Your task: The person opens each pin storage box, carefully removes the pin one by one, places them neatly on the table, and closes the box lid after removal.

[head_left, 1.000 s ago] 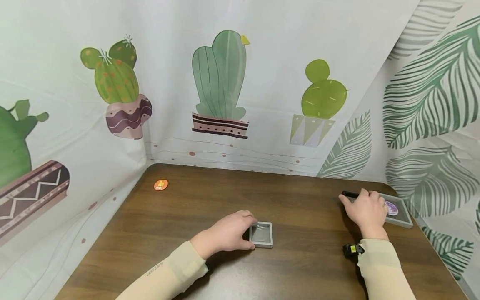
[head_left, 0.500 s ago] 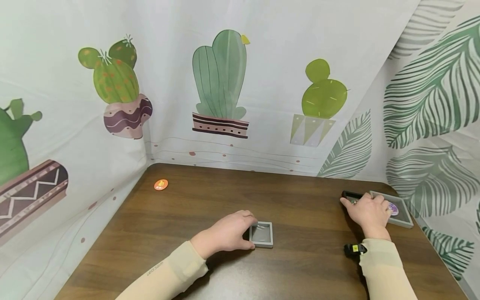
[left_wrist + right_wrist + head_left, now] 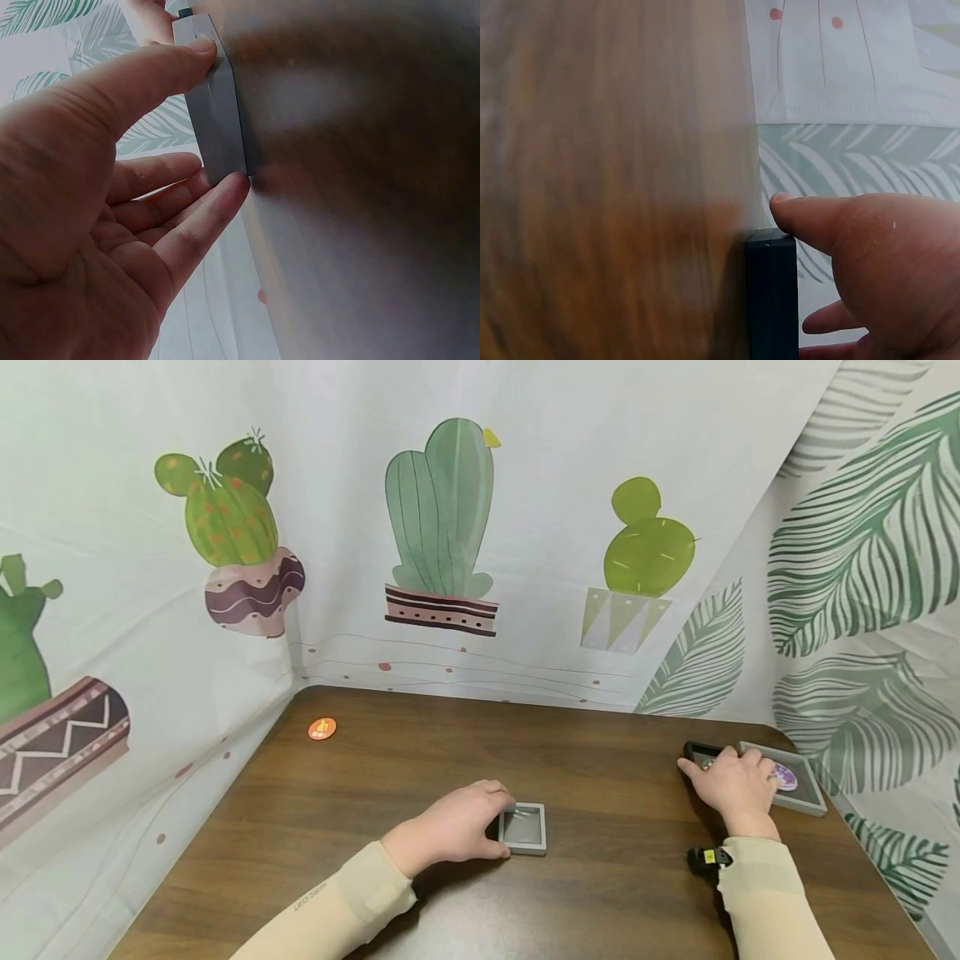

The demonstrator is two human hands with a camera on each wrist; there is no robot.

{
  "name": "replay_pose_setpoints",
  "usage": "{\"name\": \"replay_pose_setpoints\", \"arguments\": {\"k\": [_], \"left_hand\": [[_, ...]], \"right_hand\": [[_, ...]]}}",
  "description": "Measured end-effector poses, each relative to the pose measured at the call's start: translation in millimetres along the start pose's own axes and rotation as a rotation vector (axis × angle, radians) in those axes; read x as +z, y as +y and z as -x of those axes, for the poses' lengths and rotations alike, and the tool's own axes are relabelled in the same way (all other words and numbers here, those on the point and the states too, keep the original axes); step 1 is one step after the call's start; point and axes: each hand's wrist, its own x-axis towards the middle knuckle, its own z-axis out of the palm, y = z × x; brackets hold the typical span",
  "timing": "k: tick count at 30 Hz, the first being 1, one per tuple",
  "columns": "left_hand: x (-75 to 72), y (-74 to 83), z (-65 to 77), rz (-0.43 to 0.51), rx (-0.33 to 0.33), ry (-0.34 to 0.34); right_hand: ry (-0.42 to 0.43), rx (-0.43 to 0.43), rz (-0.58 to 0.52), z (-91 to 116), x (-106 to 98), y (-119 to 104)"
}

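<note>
My left hand (image 3: 459,825) holds a small grey square frame (image 3: 525,828) with a clear film panel by its left side. In the left wrist view the thumb lies on one end of the grey frame's edge (image 3: 214,112) and fingertips meet the other end. At the far right, my right hand (image 3: 737,785) is over a black frame (image 3: 699,749), covering most of it. The right wrist view shows the thumb stretched out just past the black frame's end (image 3: 772,300), a small gap between them. Beside it lies a larger grey frame (image 3: 808,792) bearing a round purple sticker (image 3: 784,777), partly behind the fingers.
A round orange sticker (image 3: 322,729) lies at the back left of the brown wooden table (image 3: 420,735). Cloth printed with cacti and leaves (image 3: 540,527) hangs along the back and sides. A black strapped device (image 3: 709,859) sits at the right wrist.
My right hand has shifted slightly right, then a little back left, baring more of the black frame and the larger grey frame's corner. The left hand and small grey frame stay put.
</note>
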Motion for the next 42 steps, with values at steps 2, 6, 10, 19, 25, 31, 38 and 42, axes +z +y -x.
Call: {"name": "replay_pose_setpoints", "arguments": {"k": [2,6,10,19,25,31,38,42], "left_hand": [[-0.1,0.1,0.2,0.001,0.0,0.0],[0.0,0.1,0.2,-0.002,-0.003,-0.002],[0.3,0.1,0.0,-0.005,-0.004,-0.004],[0.6,-0.5,-1.1,-0.009,0.014,0.006],[1.7,-0.6,-1.3,-0.017,0.021,0.011],[2.2,2.3,-2.0,-0.051,0.038,0.013],[3.2,5.3,-4.2,-0.128,0.065,0.014],[2.7,5.7,-5.0,-0.14,0.06,0.001]], "right_hand": [[0.002,-0.005,0.003,-0.3,0.4,0.0],[0.006,-0.019,0.0,-0.2,0.5,-0.7],[0.001,-0.031,-0.009,-0.6,0.5,-1.0],[-0.02,-0.038,-0.018,-3.1,0.8,0.0],[-0.036,-0.035,-0.002,-1.9,-1.2,-0.9],[-0.039,-0.037,0.023,-2.7,-1.9,0.1],[-0.039,-0.038,0.033,-3.9,-1.4,1.7],[-0.046,-0.04,0.033,-3.7,-1.5,1.7]]}}
